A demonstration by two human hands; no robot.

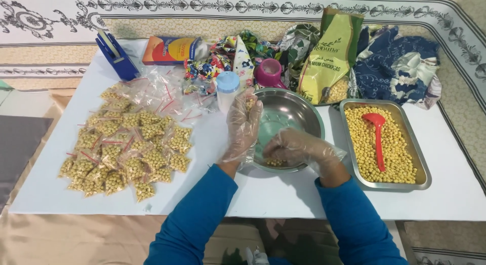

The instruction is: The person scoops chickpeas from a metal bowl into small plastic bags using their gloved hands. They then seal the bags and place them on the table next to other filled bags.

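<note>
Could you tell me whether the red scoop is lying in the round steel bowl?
No, the red scoop lies on the chickpeas in the rectangular metal tray, to the right of the round steel bowl.

Thin clear plastic gloves are covering both hands [243, 125] [296, 148]. The bowl [291, 110] and, at three o'clock, the tray [422, 166] are showing shiny metal. The spoon [377, 136] is looking glossy red plastic.

Round steel bowl [296, 110] before me, few chickpeas [275, 162] at near rim; some cupped in my gloved left palm.
</note>
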